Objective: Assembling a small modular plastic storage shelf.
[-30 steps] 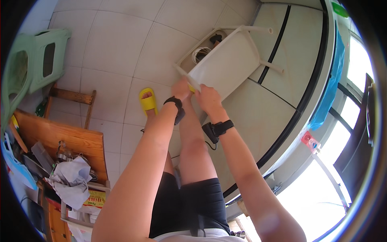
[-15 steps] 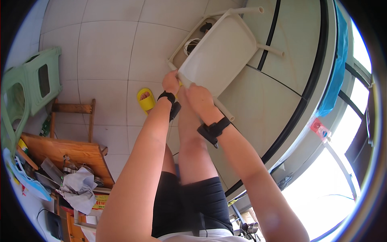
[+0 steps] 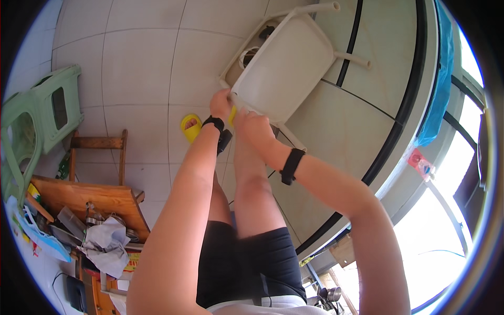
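A cream plastic shelf rack (image 3: pixel 286 68) with tube legs lies tipped in front of me, its broad panel turned up. My left hand (image 3: pixel 221 106) is closed at the rack's near left corner. Just right of it, my right hand (image 3: pixel 256 128) is closed against the near edge, with its fingertips hidden. A thin yellow piece (image 3: pixel 232 115) shows between the hands; what it belongs to I cannot tell. Inside the rack's far left side sit a round white item (image 3: pixel 247 56) and a dark item (image 3: pixel 266 32).
My foot wears a yellow slipper (image 3: pixel 190 127) on the tiled floor (image 3: pixel 136 68). Pale cabinet panels (image 3: pixel 362 136) with black trim stand right. Leftward are green plastic stools (image 3: pixel 60 113), a wooden stool (image 3: pixel 97 142) and a wooden board (image 3: pixel 105 202) beside a grey cloth (image 3: pixel 106 244).
My right elbow has swung outward and the wrist has turned, with that hand shifting slightly down. My left hand and the rack have barely moved.
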`<state>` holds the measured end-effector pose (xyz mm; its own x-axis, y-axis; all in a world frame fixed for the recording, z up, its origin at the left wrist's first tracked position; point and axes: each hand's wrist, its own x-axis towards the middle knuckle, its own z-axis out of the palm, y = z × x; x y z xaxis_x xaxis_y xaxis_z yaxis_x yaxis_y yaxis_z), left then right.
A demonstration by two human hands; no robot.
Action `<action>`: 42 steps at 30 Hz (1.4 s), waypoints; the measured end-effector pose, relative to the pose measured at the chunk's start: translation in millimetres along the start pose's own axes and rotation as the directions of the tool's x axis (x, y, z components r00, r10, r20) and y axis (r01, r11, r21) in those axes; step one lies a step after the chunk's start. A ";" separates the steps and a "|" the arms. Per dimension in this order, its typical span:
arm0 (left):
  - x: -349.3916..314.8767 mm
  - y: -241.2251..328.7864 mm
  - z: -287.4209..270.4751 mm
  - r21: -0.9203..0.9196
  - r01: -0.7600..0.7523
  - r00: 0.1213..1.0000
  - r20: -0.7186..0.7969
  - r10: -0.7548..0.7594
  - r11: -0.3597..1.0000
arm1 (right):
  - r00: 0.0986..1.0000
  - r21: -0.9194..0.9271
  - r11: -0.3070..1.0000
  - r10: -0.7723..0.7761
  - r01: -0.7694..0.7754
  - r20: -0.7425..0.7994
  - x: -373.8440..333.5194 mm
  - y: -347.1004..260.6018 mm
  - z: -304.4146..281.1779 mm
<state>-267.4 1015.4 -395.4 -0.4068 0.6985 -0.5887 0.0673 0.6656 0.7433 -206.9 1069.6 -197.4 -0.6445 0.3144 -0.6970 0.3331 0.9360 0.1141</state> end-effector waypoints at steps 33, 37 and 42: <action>-59.5 51.8 -27.9 0.698 -0.581 0.811 0.457 0.365 0.418 | 0.585 0.528 -0.434 0.003 -0.730 0.811 -114.7 130.9 167.7; -49.8 33.9 -36.6 0.740 -0.536 0.840 0.518 0.164 0.406 | 0.589 0.605 -0.087 0.159 -0.791 0.793 -113.5 109.6 155.9; -44.9 40.8 -37.0 0.720 -0.561 0.818 0.559 0.136 0.408 | 0.887 0.176 0.891 0.360 -0.419 0.289 -133.9 84.1 144.7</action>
<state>-280.1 1001.4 -326.9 0.1860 0.8086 -0.5582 0.9118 0.0696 0.4047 7.0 1083.3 -197.0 -0.2529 0.5698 -0.7819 0.6877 0.6743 0.2689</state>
